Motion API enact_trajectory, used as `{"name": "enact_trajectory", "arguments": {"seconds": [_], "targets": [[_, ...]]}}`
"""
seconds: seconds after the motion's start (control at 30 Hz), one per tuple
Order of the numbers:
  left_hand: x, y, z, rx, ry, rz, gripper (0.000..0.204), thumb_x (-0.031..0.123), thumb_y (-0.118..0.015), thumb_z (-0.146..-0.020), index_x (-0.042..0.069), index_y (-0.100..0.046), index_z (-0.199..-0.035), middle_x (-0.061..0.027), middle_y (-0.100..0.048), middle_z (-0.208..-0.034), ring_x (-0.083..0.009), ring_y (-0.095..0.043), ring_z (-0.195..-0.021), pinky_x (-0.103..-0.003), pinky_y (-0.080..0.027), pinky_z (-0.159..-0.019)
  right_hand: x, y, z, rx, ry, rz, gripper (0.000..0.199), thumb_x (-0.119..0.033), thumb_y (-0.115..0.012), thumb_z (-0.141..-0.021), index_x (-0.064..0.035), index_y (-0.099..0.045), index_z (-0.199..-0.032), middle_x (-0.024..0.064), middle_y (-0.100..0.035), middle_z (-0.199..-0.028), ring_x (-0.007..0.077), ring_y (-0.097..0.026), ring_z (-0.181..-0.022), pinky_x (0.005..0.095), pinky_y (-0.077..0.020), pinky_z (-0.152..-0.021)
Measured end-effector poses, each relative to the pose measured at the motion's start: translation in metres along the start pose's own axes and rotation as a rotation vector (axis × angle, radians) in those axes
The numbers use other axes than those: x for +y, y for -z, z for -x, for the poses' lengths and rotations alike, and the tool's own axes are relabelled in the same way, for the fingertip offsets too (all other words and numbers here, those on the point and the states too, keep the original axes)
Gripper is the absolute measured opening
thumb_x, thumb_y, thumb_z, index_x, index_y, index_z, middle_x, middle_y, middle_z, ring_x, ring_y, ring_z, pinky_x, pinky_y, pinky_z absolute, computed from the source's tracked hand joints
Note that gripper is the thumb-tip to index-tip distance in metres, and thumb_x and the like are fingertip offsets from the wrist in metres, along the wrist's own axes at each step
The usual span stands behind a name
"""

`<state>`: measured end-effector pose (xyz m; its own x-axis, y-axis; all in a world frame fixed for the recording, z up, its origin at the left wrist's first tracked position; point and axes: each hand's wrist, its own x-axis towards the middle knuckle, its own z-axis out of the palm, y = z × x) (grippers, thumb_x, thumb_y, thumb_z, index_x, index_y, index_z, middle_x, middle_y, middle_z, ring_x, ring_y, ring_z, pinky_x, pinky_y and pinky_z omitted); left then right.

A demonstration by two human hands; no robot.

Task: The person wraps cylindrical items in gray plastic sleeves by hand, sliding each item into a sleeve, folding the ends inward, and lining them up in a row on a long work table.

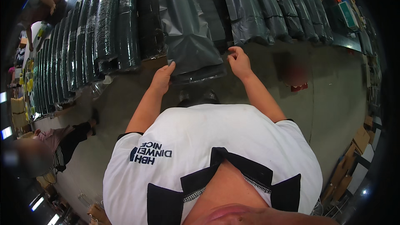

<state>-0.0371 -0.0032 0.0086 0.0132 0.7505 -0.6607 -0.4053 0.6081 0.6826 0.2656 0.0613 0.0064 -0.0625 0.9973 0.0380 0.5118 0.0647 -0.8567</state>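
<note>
A long grey plastic bag (189, 37) lies over the table edge in front of me, its near end hanging toward my body. My left hand (162, 78) pinches the bag's near left edge between thumb and fingers. Just off the bag's right side is my right hand (240, 63), its fingers curled in and pressed together. Whatever those fingers may hold is too small or hidden to make out. Dark wrapped material (149, 29) shows beside the bag on its left.
Long rolls in shiny dark wrap (106, 25) line the table on the left. Several more grey bagged rolls (246, 16) lie on the right. A person (68, 146) is at the lower left; another person's arm (49, 4) reaches in at the upper left. Cardboard (341, 175) leans at the right.
</note>
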Motion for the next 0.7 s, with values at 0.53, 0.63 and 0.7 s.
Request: {"name": "enact_trajectory", "arguments": {"seconds": [0.53,0.63,0.7], "targets": [[-0.025,-0.002,0.065,-0.111,-0.154,-0.341,0.015,0.008,-0.068,-0.087,-0.001,-0.066,-0.099,-0.001,-0.066,-0.092,-0.0075,-0.057,-0.085,-0.024,-0.045,-0.076,-0.108,-0.087,0.009,-0.685,0.716,0.266,0.018,-0.018,-0.075,-0.07,-0.0129,-0.072,-0.088,0.0025,-0.063,-0.089,0.0253,-0.063,-0.083,0.0367,-0.0508,-0.07],[-0.028,0.002,0.06,-0.061,-0.268,-0.589,0.017,0.011,-0.069,-0.084,-0.001,-0.065,-0.096,-0.0034,-0.066,-0.09,-0.012,-0.059,-0.081,-0.027,-0.046,-0.071,-0.117,-0.088,0.015,-0.748,0.53,0.308,0.015,-0.018,-0.074,-0.071,-0.0138,-0.07,-0.085,0.0021,-0.063,-0.09,0.0244,-0.063,-0.087,0.0371,-0.0507,-0.073],[-0.022,0.004,0.058,-0.039,-0.391,-0.947,0.016,0.01,-0.069,-0.081,0.001,-0.065,-0.094,-0.0058,-0.065,-0.089,-0.0187,-0.062,-0.081,-0.031,-0.048,-0.071,-0.113,-0.09,0.017,-0.707,0.52,0.252,0.011,-0.015,-0.073,-0.071,-0.0128,-0.068,-0.08,0.0026,-0.062,-0.086,0.0251,-0.062,-0.085,0.0381,-0.0502,-0.071]]}}
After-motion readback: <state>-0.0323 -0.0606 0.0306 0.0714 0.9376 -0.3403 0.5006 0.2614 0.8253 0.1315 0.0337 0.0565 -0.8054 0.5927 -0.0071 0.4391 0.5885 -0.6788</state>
